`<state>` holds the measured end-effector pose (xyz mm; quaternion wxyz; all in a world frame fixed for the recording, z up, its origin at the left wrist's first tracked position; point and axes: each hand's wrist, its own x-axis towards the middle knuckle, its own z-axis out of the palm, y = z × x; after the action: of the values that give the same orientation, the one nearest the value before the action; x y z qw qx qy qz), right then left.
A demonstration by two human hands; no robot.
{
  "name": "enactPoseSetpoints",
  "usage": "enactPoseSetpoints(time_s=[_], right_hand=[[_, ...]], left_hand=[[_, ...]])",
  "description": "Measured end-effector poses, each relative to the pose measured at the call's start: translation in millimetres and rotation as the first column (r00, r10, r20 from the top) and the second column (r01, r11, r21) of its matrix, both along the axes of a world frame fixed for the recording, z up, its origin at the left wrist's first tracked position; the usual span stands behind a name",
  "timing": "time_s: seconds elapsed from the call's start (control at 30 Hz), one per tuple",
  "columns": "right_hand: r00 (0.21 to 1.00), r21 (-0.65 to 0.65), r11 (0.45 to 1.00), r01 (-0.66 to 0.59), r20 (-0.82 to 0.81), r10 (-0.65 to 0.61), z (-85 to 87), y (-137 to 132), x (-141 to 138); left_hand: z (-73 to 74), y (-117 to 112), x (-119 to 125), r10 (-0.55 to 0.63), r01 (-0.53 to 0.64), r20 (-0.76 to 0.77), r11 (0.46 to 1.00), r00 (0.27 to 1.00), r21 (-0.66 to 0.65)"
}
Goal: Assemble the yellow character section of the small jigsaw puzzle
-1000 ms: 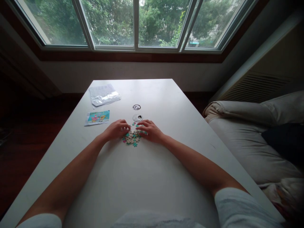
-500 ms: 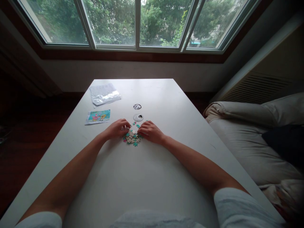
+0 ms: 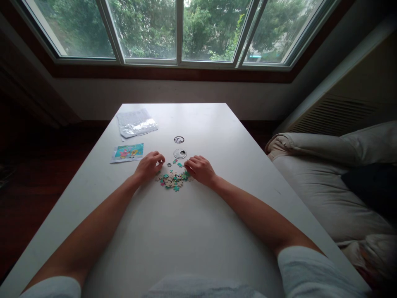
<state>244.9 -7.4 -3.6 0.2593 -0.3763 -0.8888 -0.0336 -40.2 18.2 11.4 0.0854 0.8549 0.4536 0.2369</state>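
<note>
A loose heap of small jigsaw puzzle pieces (image 3: pixel 172 181) lies mid-table, some showing teal print and others their pale backs. My left hand (image 3: pixel 150 166) is at the heap's upper left, fingers curled and tips close together. Whatever it may pinch is too small to make out. On the other side, my right hand (image 3: pixel 200 169) has its thumb and fingers together at a small teal piece by the heap's upper right. A few single pieces (image 3: pixel 175 161) lie between the two hands. Just beyond them sits a round black-and-white disc (image 3: pixel 180 154).
Another round disc (image 3: pixel 179 140) lies farther back on the white table (image 3: pixel 198 231). To the left are a colourful cartoon picture sheet (image 3: pixel 127 153) and a clear plastic bag (image 3: pixel 136 123) with paper. A pale sofa (image 3: pixel 313 186) stands along the right side, below a window wall.
Both hands have drawn apart from the heap, the left one to the left and the right one slightly right. More of the heap's pieces show between them.
</note>
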Motion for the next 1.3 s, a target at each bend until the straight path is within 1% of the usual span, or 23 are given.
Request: enactPoseSetpoints(time_s=[0.07, 0.17, 0.27, 0.4, 0.57, 0.67, 0.8, 0.9, 1.03, 1.17, 1.23, 1.3], right_hand=[[0.999, 0.008, 0.999, 0.043, -0.021, -0.043, -1.3, 3, 2], [0.996, -0.018, 0.998, 0.056, -0.067, -0.057, -2.4, 4, 3], [0.990, -0.095, 0.995, 0.021, -0.140, -0.034, -3.0, 2, 2], [0.974, -0.211, 0.977, -0.041, -0.226, -0.008, -3.3, -1, -1], [0.948, -0.267, 0.960, -0.079, -0.317, -0.010, -3.2, -2, -6], [0.947, -0.293, 0.953, -0.074, -0.321, -0.025, -5.1, -1, -9], [0.958, -0.287, 0.956, -0.062, -0.285, -0.023, -9.3, 3, -11], [0.959, -0.282, 0.958, -0.039, -0.279, -0.043, -10.3, 6, -9], [0.934, -0.286, 0.958, -0.005, -0.344, -0.097, -8.7, 10, -1], [0.909, -0.301, 0.953, -0.006, -0.399, -0.121, -7.3, 14, 8], [0.913, -0.284, 0.959, 0.002, -0.390, -0.117, -6.5, 14, 10], [0.928, -0.235, 0.972, 0.030, -0.355, -0.114, -5.7, 14, 9]], left_hand=[[-1.5, 0, 0, 0.001, -0.001, -0.020, 1.000, 1.000, -0.019], [-2.6, -1, 1, -0.014, 0.014, -0.005, 0.997, 1.000, -0.076], [-2.0, -2, 1, -0.018, 0.018, 0.004, 0.995, 1.000, -0.094], [-1.4, -2, 1, -0.010, 0.011, 0.003, 0.994, 1.000, -0.105], [-2.3, -4, 3, -0.015, 0.019, 0.035, 0.994, 0.999, -0.108], [-2.5, -7, 7, -0.035, 0.041, 0.042, 0.991, 0.999, -0.130], [-2.5, -9, 12, -0.062, 0.067, 0.041, 0.987, 0.997, -0.144], [-2.7, -10, 13, -0.055, 0.060, 0.040, 0.988, 0.998, -0.140], [-2.7, -9, 12, -0.027, 0.030, 0.031, 0.992, 0.999, -0.123], [-1.9, -9, 12, -0.007, 0.008, 0.014, 0.996, 1.000, -0.090], [-1.3, -10, 15, -0.005, 0.005, 0.008, 0.997, 1.000, -0.072], [-0.5, -13, 19, -0.024, 0.025, 0.009, 0.998, 1.000, -0.061]])
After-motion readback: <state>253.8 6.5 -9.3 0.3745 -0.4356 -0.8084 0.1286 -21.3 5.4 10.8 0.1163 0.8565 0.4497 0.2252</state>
